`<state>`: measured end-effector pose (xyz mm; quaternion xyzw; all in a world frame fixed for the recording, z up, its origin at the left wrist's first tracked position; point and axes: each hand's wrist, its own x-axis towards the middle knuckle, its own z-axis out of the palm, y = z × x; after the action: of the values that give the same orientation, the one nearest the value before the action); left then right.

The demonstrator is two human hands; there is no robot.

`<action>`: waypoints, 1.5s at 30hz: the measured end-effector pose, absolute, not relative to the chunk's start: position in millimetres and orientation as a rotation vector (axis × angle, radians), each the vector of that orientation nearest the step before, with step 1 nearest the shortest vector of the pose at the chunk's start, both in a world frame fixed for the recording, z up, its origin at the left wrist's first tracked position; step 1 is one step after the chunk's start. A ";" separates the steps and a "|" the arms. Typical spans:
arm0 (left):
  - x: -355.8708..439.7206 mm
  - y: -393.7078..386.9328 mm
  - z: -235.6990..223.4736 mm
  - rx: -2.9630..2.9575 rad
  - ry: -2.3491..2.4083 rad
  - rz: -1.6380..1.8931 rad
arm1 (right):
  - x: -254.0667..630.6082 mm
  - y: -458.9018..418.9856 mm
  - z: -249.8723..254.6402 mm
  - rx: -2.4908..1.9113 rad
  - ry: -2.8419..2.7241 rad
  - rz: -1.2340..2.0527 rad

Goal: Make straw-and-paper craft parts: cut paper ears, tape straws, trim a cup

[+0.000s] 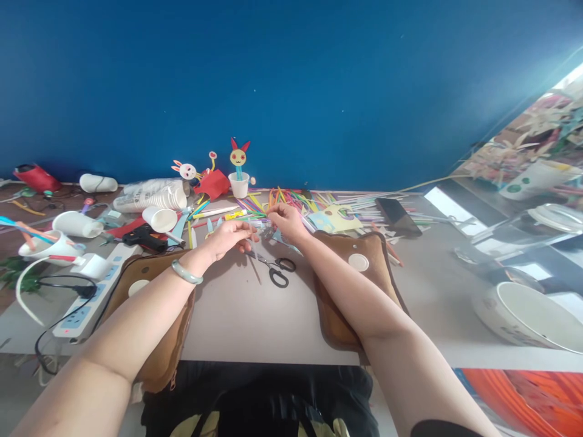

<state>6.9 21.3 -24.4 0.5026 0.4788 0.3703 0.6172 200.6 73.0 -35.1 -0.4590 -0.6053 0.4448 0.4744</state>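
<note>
My left hand (231,237), with a pale bangle on its wrist, is closed with thumb and fingers together. A thin greyish strip (255,264) hangs from its fingertips, slanting down toward the table. Just to the right, my right hand (288,222) has its fingers pinched over the near edge of a pile of coloured pipe cleaners (296,200). What sits in that pinch is too small to make out. Below both hands lie black-handled scissors (279,277), their blades pointing up-left toward the left hand. Cut pieces of yellow and blue paper (334,218) lie right of the right hand.
Brown cushions (344,303) lie under both forearms. At the left are a power strip (93,297), a black glue gun (144,237) and stacked paper cups (152,197). A rabbit-faced figure in a cup (239,184) stands behind. A phone (398,217) and white bowl (496,315) are right.
</note>
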 end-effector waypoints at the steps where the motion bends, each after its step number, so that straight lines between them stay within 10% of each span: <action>1: 6.8 21.2 -24.5 1.159 1.095 0.854 | 201.0 71.9 -34.2 -1.116 -1.502 1.119; 45: 2.3 28.7 -13.2 0.913 1.124 1.460 | 216.8 61.5 -26.7 -0.557 -1.929 2.141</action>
<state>2.3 28.7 -13.2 0.3801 0.4682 0.6081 0.5162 216.8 61.5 -26.7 -0.1887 -0.6537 0.7255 0.1029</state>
